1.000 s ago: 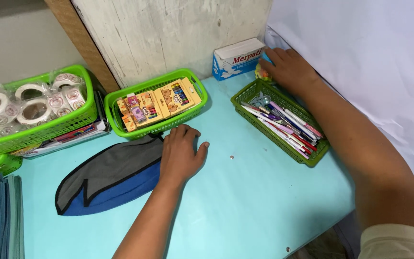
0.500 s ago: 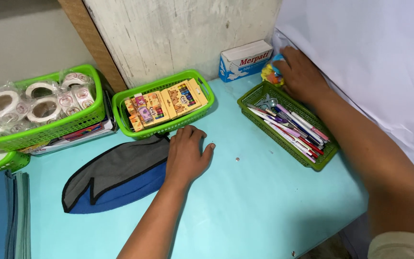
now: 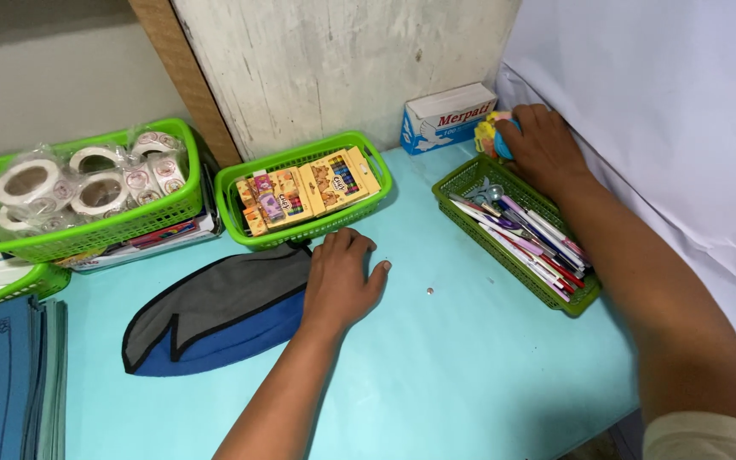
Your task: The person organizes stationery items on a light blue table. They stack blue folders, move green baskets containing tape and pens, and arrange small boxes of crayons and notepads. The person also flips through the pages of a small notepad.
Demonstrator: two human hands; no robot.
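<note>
Since 1 second ago the right hand has closed round a small colourful thing, yellow, pink and blue, at the back corner by the white sheet. Its fingers curl over the thing and press on it, and I cannot tell if it is lifted yet. So the grab looks done, and the carrying looks still to do.

Right under those fingers is a dark green basket full of pens and scissors. Just past the fingertips sits a blue and white box.

Left hand lies flat on the blue table, fingers a little spread, holding nothing. Beside its thumb is a grey and blue pouch. Just ahead of its fingertips, a bright green basket holds crayon boxes. Far off, 1 more green basket holds tape rolls.
</note>
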